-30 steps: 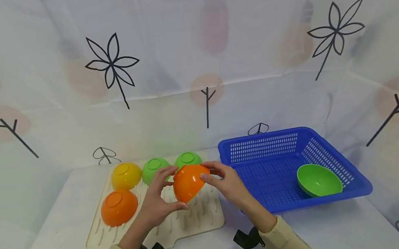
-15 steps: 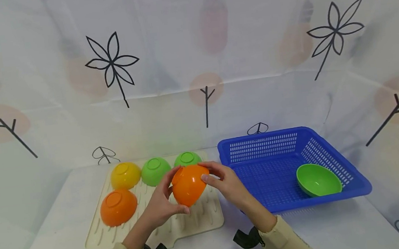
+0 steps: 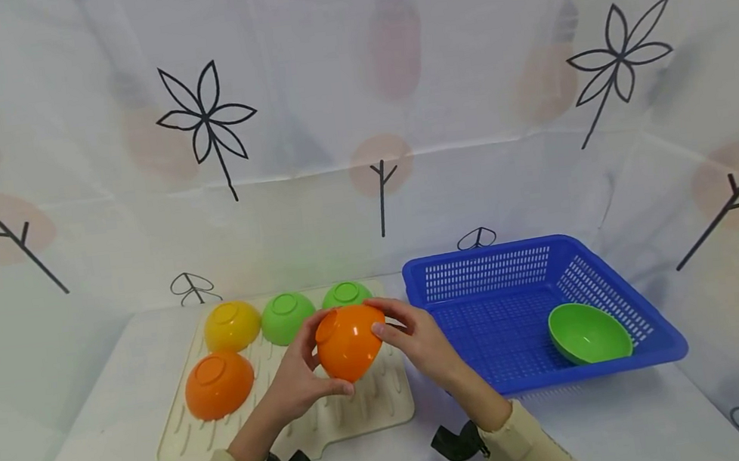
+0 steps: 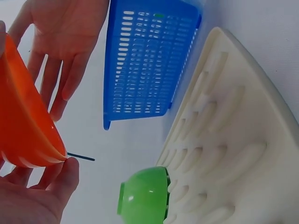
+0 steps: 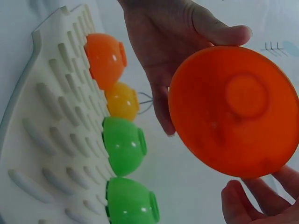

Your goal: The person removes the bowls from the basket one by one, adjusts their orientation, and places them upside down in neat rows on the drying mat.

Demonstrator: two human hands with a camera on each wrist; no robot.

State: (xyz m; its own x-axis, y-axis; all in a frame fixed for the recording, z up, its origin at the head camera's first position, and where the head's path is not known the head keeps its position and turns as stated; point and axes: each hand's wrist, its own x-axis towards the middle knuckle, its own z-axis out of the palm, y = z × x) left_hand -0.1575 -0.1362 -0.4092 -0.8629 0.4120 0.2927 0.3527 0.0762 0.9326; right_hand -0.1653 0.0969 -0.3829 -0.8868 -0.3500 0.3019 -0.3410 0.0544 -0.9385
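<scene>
An orange bowl [image 3: 350,345] is held up over the cream drying board [image 3: 370,405], tilted with its base toward the upper left. My left hand [image 3: 299,379] grips its left side, thumb below and fingers above. My right hand [image 3: 421,342] pinches the rim on the right between thumb and fingers. The right wrist view looks into the hollow of the orange bowl [image 5: 229,107]. Upside down on the board sit another orange bowl [image 3: 220,384], a yellow bowl [image 3: 233,327] and two green bowls [image 3: 287,317], the right green one partly hidden by the held bowl.
A blue basket [image 3: 497,387] with slotted walls stands right of the board, close beside it. Inside, at its right end, a green bowl [image 3: 589,333] lies open side up. A patterned white cloth [image 3: 313,214] hangs behind the table.
My left hand has moved in to the right and closed round the orange bowl's side. The bowl has turned slightly between both hands; the right hand has barely moved.
</scene>
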